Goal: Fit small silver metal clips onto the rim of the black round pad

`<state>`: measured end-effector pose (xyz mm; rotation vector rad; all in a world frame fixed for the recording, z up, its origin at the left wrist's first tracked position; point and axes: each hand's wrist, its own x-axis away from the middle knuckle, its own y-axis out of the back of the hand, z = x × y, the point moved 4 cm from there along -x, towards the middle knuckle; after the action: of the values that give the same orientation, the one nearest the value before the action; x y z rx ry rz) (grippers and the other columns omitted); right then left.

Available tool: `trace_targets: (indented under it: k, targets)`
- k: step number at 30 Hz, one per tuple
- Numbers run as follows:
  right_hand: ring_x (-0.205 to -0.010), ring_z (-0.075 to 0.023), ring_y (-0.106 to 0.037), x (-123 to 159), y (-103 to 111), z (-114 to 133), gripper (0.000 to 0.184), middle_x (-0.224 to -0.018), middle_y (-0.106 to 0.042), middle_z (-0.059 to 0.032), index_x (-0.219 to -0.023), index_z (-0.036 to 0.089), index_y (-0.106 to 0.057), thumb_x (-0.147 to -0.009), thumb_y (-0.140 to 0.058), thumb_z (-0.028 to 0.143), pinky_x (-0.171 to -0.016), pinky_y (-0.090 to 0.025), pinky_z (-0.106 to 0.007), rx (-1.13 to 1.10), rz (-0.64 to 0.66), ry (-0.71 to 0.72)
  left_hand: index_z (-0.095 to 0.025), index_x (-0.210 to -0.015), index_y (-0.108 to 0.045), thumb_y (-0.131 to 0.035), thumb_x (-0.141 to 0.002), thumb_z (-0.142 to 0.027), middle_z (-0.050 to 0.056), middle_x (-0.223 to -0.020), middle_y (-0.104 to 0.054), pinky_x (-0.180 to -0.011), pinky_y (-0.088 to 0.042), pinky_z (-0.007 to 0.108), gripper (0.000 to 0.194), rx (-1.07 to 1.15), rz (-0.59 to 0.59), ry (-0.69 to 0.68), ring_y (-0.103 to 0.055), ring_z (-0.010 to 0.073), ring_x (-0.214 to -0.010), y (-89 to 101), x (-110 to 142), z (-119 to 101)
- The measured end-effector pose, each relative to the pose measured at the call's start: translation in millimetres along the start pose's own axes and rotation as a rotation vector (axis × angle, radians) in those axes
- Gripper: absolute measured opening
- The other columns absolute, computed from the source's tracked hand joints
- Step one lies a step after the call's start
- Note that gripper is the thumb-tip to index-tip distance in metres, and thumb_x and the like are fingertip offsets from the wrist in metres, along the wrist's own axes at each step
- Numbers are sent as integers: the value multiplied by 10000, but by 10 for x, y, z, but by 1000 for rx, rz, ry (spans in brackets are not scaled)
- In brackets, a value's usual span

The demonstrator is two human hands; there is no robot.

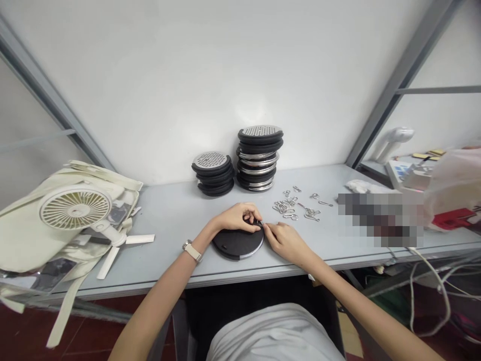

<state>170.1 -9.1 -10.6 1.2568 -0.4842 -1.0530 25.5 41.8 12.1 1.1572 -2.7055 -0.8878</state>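
Observation:
A round black disc [240,244] with a silvery rim lies flat on the grey table, near its front edge. My left hand [242,218] arches over the disc's far right side, fingers curled and thumb drawn in to a pinch. Against the same spot, my right hand [285,240] is closed, its thumb and forefinger pinching at the rim. Between the fingertips a small dark and shiny piece shows, too small to name. Several loose metal snap clips and rings [285,205] lie scattered on the table beyond my right hand.
Two stacks of discs, a shorter stack [213,175] and a taller stack [259,160], stand by the wall. A small white fan [75,206] rests on a cream bag [26,235] at left. A translucent plastic bag [458,175] and cables [445,296] are at right.

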Motion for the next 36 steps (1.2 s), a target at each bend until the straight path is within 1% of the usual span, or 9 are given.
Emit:
trace_targets:
  k: [4,8,17,26,36]
  targets:
    - [-581,-154,-530,3,-11,27,424,-585,-608,-37,-687,185,-559,-966,-253,276,-593,-277,-263,65,1,21,-102,-833,-633,-716,-652,-219,50,-890,-570,-632,-406,228,231,46,4,-15,-501,72,-676,-5,3,3]
    - [-580,-151,-524,10,10,33,432,-559,-590,-30,-656,184,-548,-967,-263,276,-587,-281,-258,52,1,15,-99,-842,-645,-715,-660,-213,50,-898,-560,-639,-400,231,226,80,23,-27,-502,72,-687,-13,1,14]
    - [-573,-140,-517,26,31,53,421,-568,-577,-18,-651,191,-512,-969,-249,275,-604,-290,-251,26,-8,57,-106,-869,-664,-718,-659,-190,43,-882,-560,-639,-389,226,233,92,37,-8,-500,74,-696,-11,4,12]
    - [-586,-149,-527,29,30,51,389,-547,-585,-21,-619,192,-507,-939,-312,296,-596,-284,-250,6,13,4,-106,-883,-672,-719,-651,-177,17,-831,-526,-619,-366,220,248,101,47,-23,-499,66,-682,-10,3,31]
    - [-551,-149,-520,5,14,57,380,-526,-576,-23,-609,191,-517,-929,-331,280,-586,-282,-256,36,-3,11,-95,-863,-670,-721,-641,-156,15,-816,-525,-615,-365,218,236,106,37,-9,-497,62,-670,-2,9,13]
